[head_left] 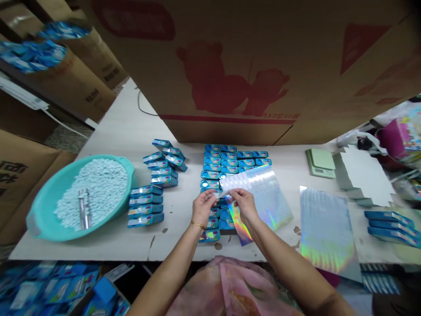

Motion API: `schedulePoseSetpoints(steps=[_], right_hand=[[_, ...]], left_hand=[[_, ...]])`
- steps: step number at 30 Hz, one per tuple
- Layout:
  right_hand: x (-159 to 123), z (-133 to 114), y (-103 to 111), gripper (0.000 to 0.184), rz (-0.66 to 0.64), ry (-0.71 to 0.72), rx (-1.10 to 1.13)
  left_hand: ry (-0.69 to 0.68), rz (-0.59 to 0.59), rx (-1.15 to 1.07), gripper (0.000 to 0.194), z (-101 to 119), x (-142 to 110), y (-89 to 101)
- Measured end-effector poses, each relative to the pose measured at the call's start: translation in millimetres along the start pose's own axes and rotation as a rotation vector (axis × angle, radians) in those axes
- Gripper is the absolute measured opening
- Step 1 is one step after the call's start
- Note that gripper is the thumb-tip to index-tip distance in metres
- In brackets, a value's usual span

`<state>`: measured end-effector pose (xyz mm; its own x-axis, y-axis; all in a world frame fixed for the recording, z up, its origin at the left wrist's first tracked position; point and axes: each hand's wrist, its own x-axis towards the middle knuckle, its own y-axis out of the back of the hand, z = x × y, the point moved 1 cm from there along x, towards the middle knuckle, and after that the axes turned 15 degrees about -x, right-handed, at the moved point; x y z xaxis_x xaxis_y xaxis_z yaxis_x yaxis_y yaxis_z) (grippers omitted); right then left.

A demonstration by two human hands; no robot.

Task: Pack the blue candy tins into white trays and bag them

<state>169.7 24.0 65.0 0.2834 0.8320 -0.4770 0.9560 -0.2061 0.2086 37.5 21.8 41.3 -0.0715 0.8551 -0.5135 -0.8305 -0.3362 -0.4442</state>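
My left hand (204, 206), with a thin bracelet at the wrist, pinches a small clear sticker (217, 194) between thumb and fingertips. Just to its right, my right hand (243, 202) is closed in a pinch at the same sticker's other end. A shiny rainbow-silver sticker sheet (266, 197) lies tilted beneath my right hand, with a row of whitish labels along its upper left edge. Under both hands stand rows of small blue boxes (211, 167), several with round marks on their upper faces. My hands and the sheet hide part of these rows.
A turquoise basin (39, 206) of pale tablets (101, 184) holds a metal scoop (84, 210). More blue boxes (146, 210) stand left. A second silver sheet (329, 228) and a green scale (320, 162) lie right. A large carton (237, 79) blocks the back.
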Motion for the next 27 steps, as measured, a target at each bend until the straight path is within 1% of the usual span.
schedulePoseSetpoints(steps=[3,6,9,12,16,21,23,25,27], right_hand=[[-5,21,-29,0.019,0.106,0.079,-0.085],[-4,35,-51,0.018,0.207,0.227,-0.279],[1,39,-63,0.016,0.303,0.38,-0.559],[3,36,-69,0.015,0.356,0.445,-0.803],[7,35,-74,0.015,0.347,0.465,-1.011],[13,36,-75,0.016,0.29,0.464,-1.14],[13,35,-72,0.016,0.269,0.471,-1.182],[10,32,-66,0.017,0.263,0.497,-1.24],[6,28,-60,0.022,0.207,0.569,-1.333]], left_hand=[[-0.122,0.047,0.107,0.038,3,12,28.7],[-0.219,0.062,0.221,0.036,8,28,48.6],[-0.285,0.088,0.353,0.034,10,44,58.0],[-0.353,0.1,0.472,0.03,8,54,61.3],[-0.371,0.128,0.537,0.027,4,58,64.0],[-0.303,0.128,0.476,0.029,1,60,66.4],[-0.281,0.124,0.465,0.032,1,61,66.8],[-0.283,0.14,0.501,0.033,2,61,67.3],[-0.291,0.158,0.554,0.026,1,59,68.5]])
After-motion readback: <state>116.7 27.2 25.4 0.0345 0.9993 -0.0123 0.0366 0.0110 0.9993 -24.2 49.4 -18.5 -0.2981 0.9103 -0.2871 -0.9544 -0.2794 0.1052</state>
